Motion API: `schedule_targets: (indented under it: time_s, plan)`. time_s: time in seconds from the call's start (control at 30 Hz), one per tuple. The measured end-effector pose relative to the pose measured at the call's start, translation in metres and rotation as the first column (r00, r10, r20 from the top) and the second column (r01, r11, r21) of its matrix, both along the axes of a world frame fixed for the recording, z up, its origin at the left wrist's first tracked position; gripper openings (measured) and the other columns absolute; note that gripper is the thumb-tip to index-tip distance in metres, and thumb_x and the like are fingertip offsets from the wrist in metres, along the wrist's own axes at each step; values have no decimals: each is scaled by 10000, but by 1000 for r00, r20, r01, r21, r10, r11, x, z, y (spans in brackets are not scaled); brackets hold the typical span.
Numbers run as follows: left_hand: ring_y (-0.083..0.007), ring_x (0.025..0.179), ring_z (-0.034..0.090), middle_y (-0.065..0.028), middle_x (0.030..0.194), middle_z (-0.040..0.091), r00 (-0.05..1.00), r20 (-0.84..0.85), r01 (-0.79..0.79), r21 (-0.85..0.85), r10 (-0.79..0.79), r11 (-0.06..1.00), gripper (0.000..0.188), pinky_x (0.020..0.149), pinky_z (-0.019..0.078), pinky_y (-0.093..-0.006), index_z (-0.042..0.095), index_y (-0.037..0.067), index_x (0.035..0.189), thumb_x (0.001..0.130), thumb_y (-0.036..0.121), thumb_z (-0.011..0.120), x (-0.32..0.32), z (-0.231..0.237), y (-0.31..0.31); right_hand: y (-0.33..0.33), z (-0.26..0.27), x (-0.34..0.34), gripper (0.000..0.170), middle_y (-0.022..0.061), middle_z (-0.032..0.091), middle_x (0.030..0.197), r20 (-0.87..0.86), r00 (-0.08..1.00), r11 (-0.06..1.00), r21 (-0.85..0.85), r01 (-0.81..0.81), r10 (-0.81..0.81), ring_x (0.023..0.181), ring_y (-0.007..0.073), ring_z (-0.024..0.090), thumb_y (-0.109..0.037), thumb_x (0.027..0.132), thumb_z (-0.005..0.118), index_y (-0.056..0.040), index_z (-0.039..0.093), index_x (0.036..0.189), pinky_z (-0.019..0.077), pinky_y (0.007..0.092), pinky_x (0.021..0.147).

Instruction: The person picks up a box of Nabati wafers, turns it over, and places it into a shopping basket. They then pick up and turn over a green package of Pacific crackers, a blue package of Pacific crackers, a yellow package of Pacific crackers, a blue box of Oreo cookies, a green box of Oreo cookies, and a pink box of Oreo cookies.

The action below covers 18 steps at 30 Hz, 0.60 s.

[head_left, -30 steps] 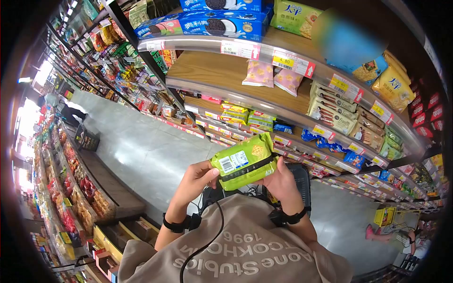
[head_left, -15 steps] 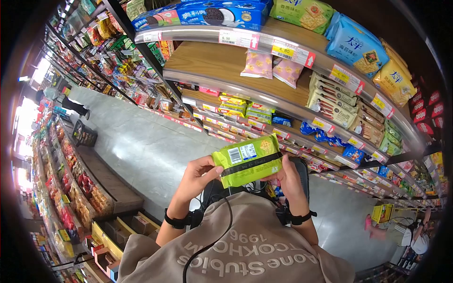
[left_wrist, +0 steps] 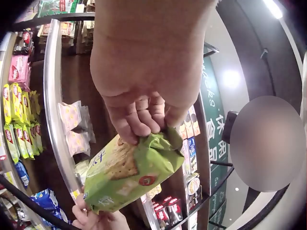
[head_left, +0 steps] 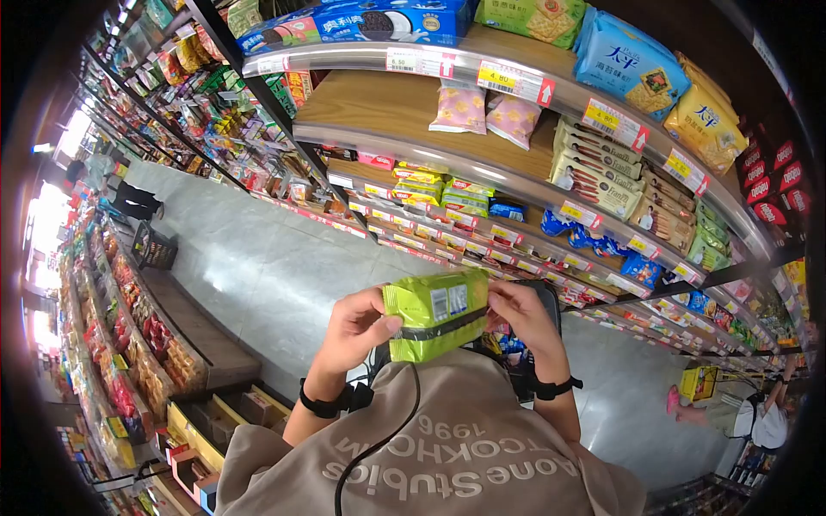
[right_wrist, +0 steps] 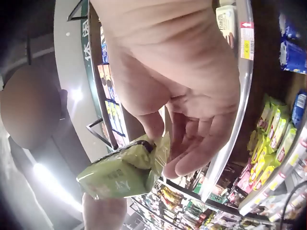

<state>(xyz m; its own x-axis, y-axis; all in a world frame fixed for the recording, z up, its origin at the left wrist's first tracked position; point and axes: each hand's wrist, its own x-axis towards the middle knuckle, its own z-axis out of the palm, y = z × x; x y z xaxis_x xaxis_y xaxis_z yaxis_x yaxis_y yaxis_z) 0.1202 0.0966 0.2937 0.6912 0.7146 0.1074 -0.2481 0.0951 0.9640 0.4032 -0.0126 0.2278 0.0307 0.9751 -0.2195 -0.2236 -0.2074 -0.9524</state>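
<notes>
A green packet of crackers (head_left: 437, 314) is held up in front of the chest, between both hands. Its barcode label and a dark seam strip face the head camera; a cracker picture (left_wrist: 122, 163) shows on the other face. The left hand (head_left: 354, 331) grips one end, thumb on the near face and fingers curled behind. At the opposite end, the right hand (head_left: 527, 320) pinches the crimped edge between thumb (right_wrist: 152, 125) and fingers. The right wrist view shows that crinkled wrapper end right at the fingertips.
Ahead stands a snack shelf with blue cookie boxes (head_left: 391, 26), pink bags (head_left: 459, 110) and beige packs (head_left: 594, 176). Behind the packet is a dark basket (head_left: 547, 301). Another shelf (head_left: 185, 318) runs along the left. People are farther off at both sides.
The packet has turned, its right end swinging away so the left end faces nearer. The right hand has shifted from the packet's lower side to its right end. The left hand keeps its hold.
</notes>
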Motion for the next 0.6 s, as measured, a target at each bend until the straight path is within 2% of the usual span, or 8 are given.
schedule_targets:
  time_s: [0.07,0.17,0.27,0.37,0.5,0.53,0.6]
  plan:
    - [-160,940,609,-74,1000,667,999,-16,33,75,-32,997,72,858,480,-329,611,-3,888,936,-34,657,1,9,-2,0,8,0,233,28,686,902,20,1000,1000,15,-23,23,787,99,680,-158,1060,553,35,652,1145,561,251,656]
    - [-161,939,610,-77,1002,667,999,0,52,75,-52,996,78,858,479,-326,610,-8,886,935,-34,664,4,9,-3,5,15,1,210,24,684,901,100,992,996,36,-75,71,783,97,676,-133,1052,551,37,661,1108,557,252,669]
    - [-166,936,611,-85,1009,661,999,11,52,94,-54,994,79,857,477,-326,611,-16,889,937,-27,672,9,7,-10,14,14,-4,200,18,683,902,148,989,999,40,-35,29,792,88,669,-119,1048,547,30,671,1096,554,252,683]
    - [-177,937,616,-94,1018,656,995,-63,89,149,-80,985,76,864,476,-329,615,-26,895,936,-26,679,8,9,-12,24,-9,-17,200,13,680,906,95,992,997,15,78,-79,797,76,656,-115,1055,534,21,669,1112,552,254,689]
    - [-182,940,621,-108,1017,655,1000,-27,17,125,-13,992,70,829,488,-324,621,-34,902,934,-27,682,9,9,-17,24,-22,-23,194,0,651,886,125,989,996,38,75,-79,777,61,619,-98,1067,501,21,648,1109,549,254,691]
    - [-185,937,624,-112,1018,660,1000,-17,3,109,-1,994,73,819,496,-332,621,-36,902,934,-21,685,10,11,-18,23,-23,-24,187,-5,628,865,69,994,996,30,86,-88,776,52,585,-93,1067,504,30,643,1062,513,239,695]
    - [-188,931,633,-113,1013,676,998,-57,1,128,6,992,65,831,499,-337,631,-35,897,928,-24,687,9,13,-17,25,-25,-26,177,-11,610,848,123,982,988,80,132,-141,780,46,555,-83,1062,517,42,639,1031,481,230,692]
